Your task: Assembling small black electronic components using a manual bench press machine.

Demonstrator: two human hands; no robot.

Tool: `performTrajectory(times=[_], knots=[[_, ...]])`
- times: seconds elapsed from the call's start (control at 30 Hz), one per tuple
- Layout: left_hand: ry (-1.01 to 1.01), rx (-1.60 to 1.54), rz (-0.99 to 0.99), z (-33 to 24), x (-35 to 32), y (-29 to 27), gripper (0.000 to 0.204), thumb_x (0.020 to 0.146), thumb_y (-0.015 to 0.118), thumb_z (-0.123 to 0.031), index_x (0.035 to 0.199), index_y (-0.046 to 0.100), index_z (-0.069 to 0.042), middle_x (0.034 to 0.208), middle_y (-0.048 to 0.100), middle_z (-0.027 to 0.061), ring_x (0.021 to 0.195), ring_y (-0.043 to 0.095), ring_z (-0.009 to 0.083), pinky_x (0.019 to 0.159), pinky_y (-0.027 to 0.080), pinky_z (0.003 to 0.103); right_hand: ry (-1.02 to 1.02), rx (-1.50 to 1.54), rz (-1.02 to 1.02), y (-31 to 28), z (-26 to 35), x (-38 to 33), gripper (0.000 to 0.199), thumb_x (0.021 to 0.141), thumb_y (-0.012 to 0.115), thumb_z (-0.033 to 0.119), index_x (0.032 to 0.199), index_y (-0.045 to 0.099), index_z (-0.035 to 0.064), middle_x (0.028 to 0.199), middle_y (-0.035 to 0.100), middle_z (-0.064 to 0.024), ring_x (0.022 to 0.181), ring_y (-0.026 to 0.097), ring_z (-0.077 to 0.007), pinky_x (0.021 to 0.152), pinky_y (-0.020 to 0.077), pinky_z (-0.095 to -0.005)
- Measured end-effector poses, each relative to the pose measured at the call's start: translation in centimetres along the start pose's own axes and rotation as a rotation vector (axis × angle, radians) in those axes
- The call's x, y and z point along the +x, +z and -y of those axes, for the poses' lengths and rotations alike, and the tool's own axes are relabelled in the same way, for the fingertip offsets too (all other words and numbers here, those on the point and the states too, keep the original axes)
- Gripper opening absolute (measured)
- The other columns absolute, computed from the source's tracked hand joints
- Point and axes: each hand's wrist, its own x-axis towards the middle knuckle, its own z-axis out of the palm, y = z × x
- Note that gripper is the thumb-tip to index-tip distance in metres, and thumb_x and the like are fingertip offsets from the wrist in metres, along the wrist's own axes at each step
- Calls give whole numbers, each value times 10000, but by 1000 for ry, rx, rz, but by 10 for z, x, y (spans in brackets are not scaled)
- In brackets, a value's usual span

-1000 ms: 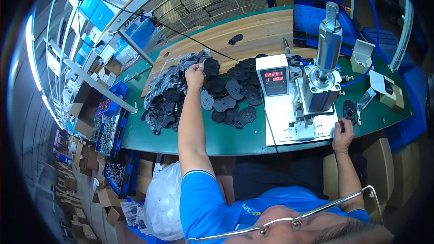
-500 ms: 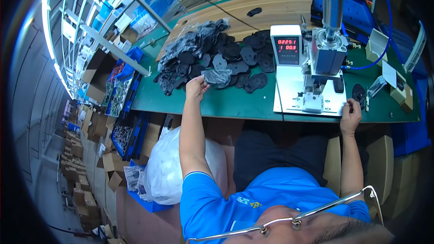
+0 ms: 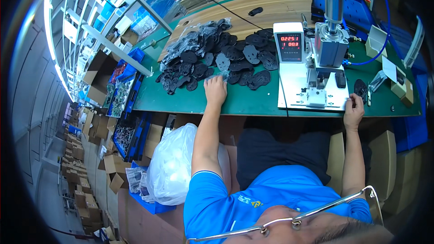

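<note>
My left hand [image 3: 215, 91] lies at the front edge of a heap of dark flat sole-shaped pieces [image 3: 231, 53]. Its fingers bend down over a plastic-wrapped piece [image 3: 221, 75], which shows only in part past the fingertips. At the right front corner of a bench press [image 3: 329, 45], my right hand [image 3: 353, 112] has its fingers curled against the edge of the white base plate [image 3: 294, 101]. Whatever those fingers may hold is hidden. A black piece [image 3: 360, 89] lies on the table just beyond this hand.
A counter box with red digits [image 3: 290, 43] stands left of the press. Blue air hose [image 3: 386, 36] loops at the right, above small cartons [image 3: 398, 88]. Parts bins [image 3: 126, 91] sit off the table's left end. A white plastic sack [image 3: 171, 165] stands beside my left arm.
My left hand has moved right and a little nearer to me, turning palm down, and the wrapped piece it pinched is now mostly covered. The right hand has barely shifted.
</note>
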Motion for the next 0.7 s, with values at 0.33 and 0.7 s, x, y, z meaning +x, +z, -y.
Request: performTrajectory(times=[0.33, 0.7], knots=[[-11, -210, -305, 16, 27, -6, 75, 1051, 749, -136, 1092, 779, -80, 1070, 778, 127, 1134, 697, 367, 982, 543, 516, 1, 17, 24, -4, -1, 0, 168, 1030, 719, 16, 1186, 759, -30, 1018, 683, -86, 848, 654, -199, 804, 555, -341], [-729, -1469, -539, 42, 41, -93, 183, 1186, 669, -130, 1257, 716, 32, 1094, 790, 88, 943, 767, 157, 797, 636, 290, 77, 39, 91, 1, -12, -3, 177, 1067, 732, 68, 1209, 771, -30, 1112, 730, -90, 952, 693, -196, 885, 570, -330]])
